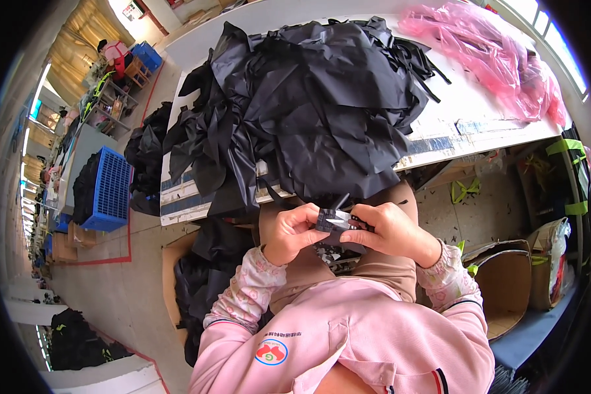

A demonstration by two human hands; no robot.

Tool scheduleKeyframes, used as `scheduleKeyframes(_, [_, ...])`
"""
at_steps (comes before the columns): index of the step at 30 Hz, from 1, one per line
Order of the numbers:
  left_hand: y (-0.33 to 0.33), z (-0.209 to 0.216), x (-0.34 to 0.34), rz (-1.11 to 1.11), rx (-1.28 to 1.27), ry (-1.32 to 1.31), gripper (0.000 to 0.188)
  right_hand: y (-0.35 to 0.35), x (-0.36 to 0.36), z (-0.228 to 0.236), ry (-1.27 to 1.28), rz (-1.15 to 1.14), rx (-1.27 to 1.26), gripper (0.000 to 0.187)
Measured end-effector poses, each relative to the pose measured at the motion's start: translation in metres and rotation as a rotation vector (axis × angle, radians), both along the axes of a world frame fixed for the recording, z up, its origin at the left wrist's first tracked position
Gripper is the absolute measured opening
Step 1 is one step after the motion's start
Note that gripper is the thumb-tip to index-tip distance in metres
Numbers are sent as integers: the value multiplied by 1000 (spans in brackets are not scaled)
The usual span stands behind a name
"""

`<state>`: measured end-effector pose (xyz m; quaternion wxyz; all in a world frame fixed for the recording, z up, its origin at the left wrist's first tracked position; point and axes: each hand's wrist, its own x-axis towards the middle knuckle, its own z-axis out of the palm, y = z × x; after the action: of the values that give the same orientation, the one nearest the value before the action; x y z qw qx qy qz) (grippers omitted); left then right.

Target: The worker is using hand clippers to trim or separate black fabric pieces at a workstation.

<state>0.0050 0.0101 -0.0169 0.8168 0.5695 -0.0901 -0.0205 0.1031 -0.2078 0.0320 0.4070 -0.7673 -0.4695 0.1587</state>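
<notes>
Above my lap, in front of the table edge, both hands are close together. My left hand [293, 231] pinches the left end of a small piece of black fabric [324, 221] between thumb and fingers. My right hand [391, 228] is closed round a small dark tool with pale, pointed, shiny blades [337, 222], which looks like thread snips. Its blades lie against the fabric. The tool's handle is mostly hidden by my fingers. A large heap of black fabric pieces [335, 92] covers the table just beyond my hands, some hanging over the front edge.
Pink plastic sheeting [486, 52] lies on the white table [466, 131] at the far right. Cardboard boxes [505, 279] stand right of my lap; more black fabric [207, 276] fills one at left. A blue crate [111, 190] stands further left. Another person [116, 56] works far back left.
</notes>
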Motion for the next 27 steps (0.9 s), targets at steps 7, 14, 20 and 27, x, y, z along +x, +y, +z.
scheduleKeyframes(7, [-1, 1, 1, -54, 67, 58, 16, 0, -1, -3, -120, 18, -9, 41])
scheduleKeyframes(14, [-1, -1, 1, -79, 167, -3, 15, 1, -1, -1, -111, 48, -76, 39])
scheduleKeyframes(20, [0, 6, 2, -114, 199, -5, 13, -4, 0, -5, -71, 44, -47, 37])
scheduleKeyframes(27, [21, 17, 15, -402, 179, 70, 11, -10, 5, 5, 80, 153, -9, 40])
